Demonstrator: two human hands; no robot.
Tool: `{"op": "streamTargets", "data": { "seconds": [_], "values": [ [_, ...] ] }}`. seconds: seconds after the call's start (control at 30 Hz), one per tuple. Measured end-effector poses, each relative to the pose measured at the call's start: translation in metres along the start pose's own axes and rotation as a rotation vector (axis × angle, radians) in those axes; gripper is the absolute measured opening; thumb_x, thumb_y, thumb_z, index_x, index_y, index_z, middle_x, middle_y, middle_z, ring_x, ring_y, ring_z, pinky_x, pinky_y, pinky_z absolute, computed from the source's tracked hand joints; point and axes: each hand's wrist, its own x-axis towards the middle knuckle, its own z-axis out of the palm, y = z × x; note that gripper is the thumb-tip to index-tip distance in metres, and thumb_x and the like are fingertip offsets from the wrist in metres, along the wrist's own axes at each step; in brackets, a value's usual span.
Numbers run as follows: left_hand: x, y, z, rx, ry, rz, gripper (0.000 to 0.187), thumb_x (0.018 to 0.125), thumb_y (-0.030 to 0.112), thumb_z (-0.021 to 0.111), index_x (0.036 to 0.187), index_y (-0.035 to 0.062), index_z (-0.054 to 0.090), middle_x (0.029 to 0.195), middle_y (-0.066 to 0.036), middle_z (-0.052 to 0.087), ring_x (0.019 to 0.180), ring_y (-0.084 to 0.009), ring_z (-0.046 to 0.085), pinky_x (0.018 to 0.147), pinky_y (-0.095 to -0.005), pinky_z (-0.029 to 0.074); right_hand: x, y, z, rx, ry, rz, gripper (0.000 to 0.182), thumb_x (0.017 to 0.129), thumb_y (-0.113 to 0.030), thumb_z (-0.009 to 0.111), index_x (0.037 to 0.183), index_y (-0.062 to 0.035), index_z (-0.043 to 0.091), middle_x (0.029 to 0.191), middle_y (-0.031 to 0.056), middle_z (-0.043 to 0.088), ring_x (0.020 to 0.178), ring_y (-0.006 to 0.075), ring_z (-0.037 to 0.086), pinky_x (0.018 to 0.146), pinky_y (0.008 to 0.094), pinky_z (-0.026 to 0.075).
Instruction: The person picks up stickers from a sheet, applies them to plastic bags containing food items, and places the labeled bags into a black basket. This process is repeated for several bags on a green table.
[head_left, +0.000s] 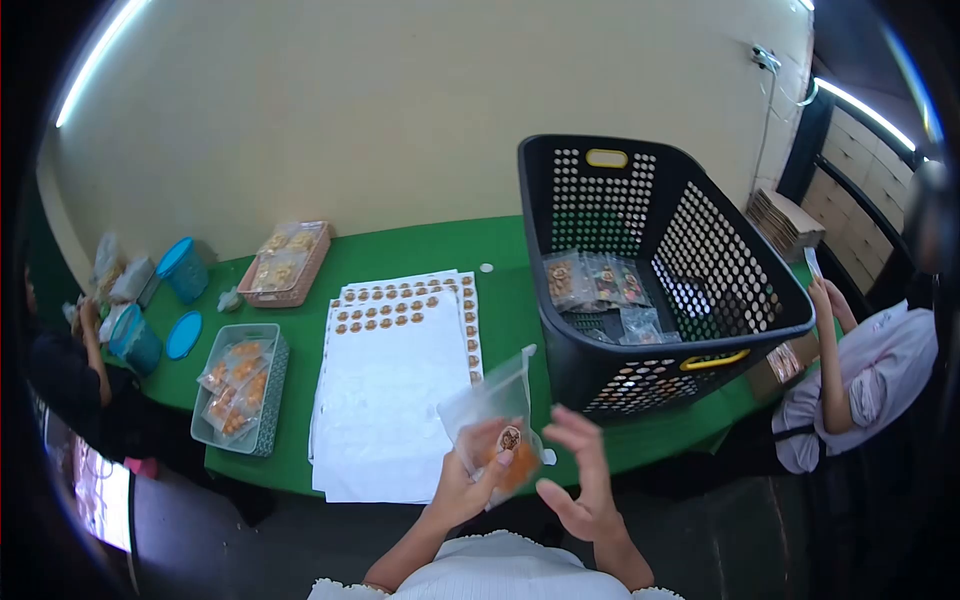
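Observation:
My left hand [468,488] is closed on a clear zip pouch [495,395] with orange snack pieces in its lower part. A round brown sticker [510,438] shows on the front of the pouch, near my left thumb. Just to the right of the pouch, my right hand [583,480] has its fingers apart and holds nothing. Sheets of round stickers [390,400] lie on the green table beyond my left hand, with much of the top sheet bare white. Past my right hand, a black perforated basket [640,375] contains several filled pouches [600,282].
A grey plastic basket [283,385] of orange snack pouches stands left of the sheets. Behind it are a pink basket [318,262] with packs and blue-lidded tubs [183,275]. A person [75,370] works at the left, another [860,370] at the right.

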Motion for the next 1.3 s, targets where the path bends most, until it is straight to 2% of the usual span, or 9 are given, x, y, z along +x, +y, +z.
{"op": "streamTargets", "data": {
  "seconds": [0.1,0.2,0.4,0.67,0.8,0.9,1.0,1.23,1.3],
  "values": [
    [0.006,0.009,0.004,-0.271,-0.066,-0.037,0.037,0.079,0.008,0.054,0.113,-0.0006,0.042,0.105,-0.012,0.051,0.100,-0.0166,0.047,0.087,-0.0292,0.036,0.002,0.010,0.002,0.138,0.309,0.211,0.046,0.069,-0.023,0.066,0.103,-0.0001,0.046,0.106,0.0149,0.045,0.093,0.0208,0.048,0.080,0.0308,0.038],
    [0.008,0.005,0.011,0.144,-0.200,0.083,0.034,0.080,0.010,0.053,0.111,-0.0018,0.045,0.109,-0.013,0.049,0.100,-0.0168,0.047,0.085,-0.0293,0.038,-0.005,0.035,-0.001,0.358,0.132,0.315,0.037,0.069,-0.024,0.068,0.090,-0.0007,0.050,0.080,0.0064,0.054,0.068,0.0108,0.051,0.062,0.0232,0.042],
    [0.007,-0.003,0.044,0.173,0.021,0.061,0.031,0.082,0.014,0.050,0.107,-0.0032,0.048,0.096,-0.014,0.056,0.088,-0.0188,0.055,0.074,-0.0287,0.043,-0.009,0.035,-0.006,0.210,0.290,0.310,0.022,0.074,-0.018,0.063,0.068,-0.0024,0.049,0.054,0.0029,0.051,0.050,0.0074,0.046,0.046,0.0227,0.037],
    [0.015,-0.020,0.080,0.154,0.082,0.105,0.024,0.083,0.011,0.047,0.099,-0.0064,0.051,0.091,-0.012,0.058,0.081,-0.0132,0.054,0.072,-0.0243,0.043,-0.024,0.048,-0.028,0.094,0.349,0.220,0.020,0.079,-0.016,0.057,0.067,-0.0015,0.049,0.054,0.0069,0.050,0.047,0.0100,0.046,0.044,0.0246,0.037],
    [0.015,-0.024,0.101,0.026,0.070,0.057,0.016,0.081,0.008,0.051,0.091,-0.0045,0.053,0.083,-0.010,0.059,0.075,-0.0123,0.056,0.067,-0.0231,0.044,-0.036,0.059,-0.057,0.166,0.171,0.210,0.020,0.080,-0.017,0.055,0.069,-0.0007,0.050,0.053,0.0056,0.049,0.048,0.0074,0.044,0.044,0.0238,0.036],
    [0.016,-0.027,0.121,0.298,0.111,0.177,0.010,0.080,0.008,0.053,0.078,-0.0016,0.053,0.064,-0.004,0.055,0.057,-0.0072,0.051,0.051,-0.0203,0.041,-0.039,0.060,-0.072,0.257,0.152,0.280,0.021,0.081,-0.017,0.054,0.069,-0.0004,0.050,0.052,0.0044,0.048,0.048,0.0060,0.041,0.043,0.0235,0.034],
    [0.016,-0.026,0.139,0.381,0.115,0.114,0.013,0.082,0.009,0.050,0.074,-0.0012,0.052,0.064,-0.003,0.053,0.056,-0.0046,0.045,0.048,-0.0202,0.036,-0.044,0.067,-0.086,0.232,0.131,0.331,0.021,0.081,-0.017,0.053,0.068,-0.0002,0.050,0.051,0.0030,0.048,0.048,0.0054,0.041,0.043,0.0229,0.034],
    [0.014,-0.029,0.174,0.209,0.270,0.035,0.013,0.082,0.011,0.051,0.079,-0.0015,0.053,0.067,-0.003,0.055,0.061,-0.0061,0.050,0.054,-0.0195,0.040,-0.056,0.079,-0.130,0.452,-0.097,0.251,0.022,0.073,-0.017,0.063,0.083,0.0002,0.054,0.076,0.0063,0.054,0.070,0.0100,0.050,0.062,0.0242,0.041],
    [0.015,-0.023,0.176,-0.071,0.295,0.174,0.018,0.083,0.013,0.049,0.088,-0.0031,0.054,0.083,-0.007,0.055,0.074,-0.0095,0.052,0.066,-0.0207,0.042,-0.056,0.075,-0.148,0.529,-0.194,0.205,0.028,0.069,-0.017,0.068,0.087,0.0002,0.055,0.084,0.0074,0.055,0.078,0.0116,0.051,0.068,0.0253,0.043]
  ]
}}
